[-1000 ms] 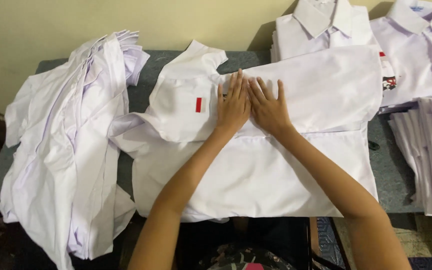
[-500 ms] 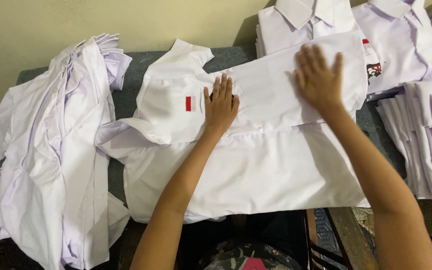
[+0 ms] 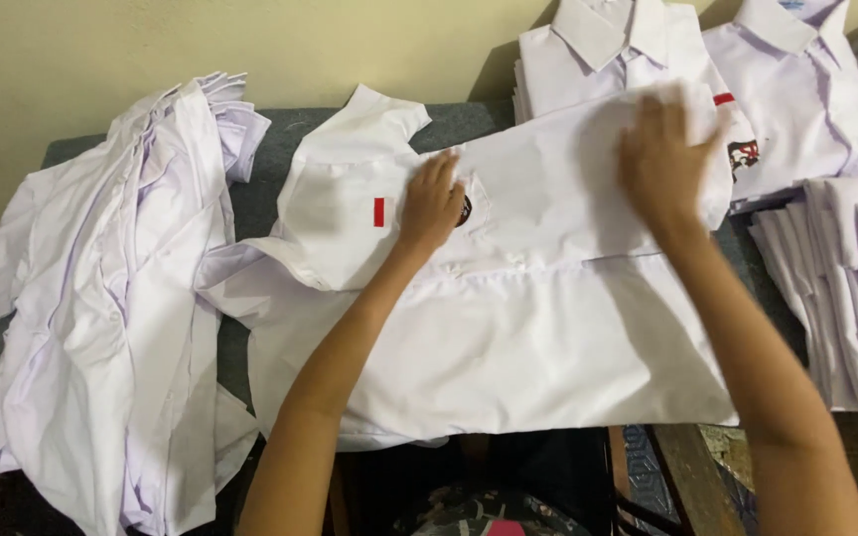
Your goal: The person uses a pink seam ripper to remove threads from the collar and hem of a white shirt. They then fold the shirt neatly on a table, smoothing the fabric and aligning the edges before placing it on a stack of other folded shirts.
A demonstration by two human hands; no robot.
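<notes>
Hands flat, fingers apart: left hand [image 3: 433,203] mid-chest, right hand [image 3: 663,164] at the far end of the white shirt [image 3: 508,337] (long axis crosswise on the surface [image 3: 290,129]).

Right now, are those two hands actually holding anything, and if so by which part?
Nothing is gripped. Both the left hand and the right hand lie flat, palms down, pressing on the folded-over upper part of the white shirt spread on the table.

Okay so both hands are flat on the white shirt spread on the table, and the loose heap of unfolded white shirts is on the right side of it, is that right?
Not quite. Both the left hand and right hand do lie flat on the spread white shirt, but the loose heap of unfolded white shirts is on its left side, as the head view shows.
</notes>
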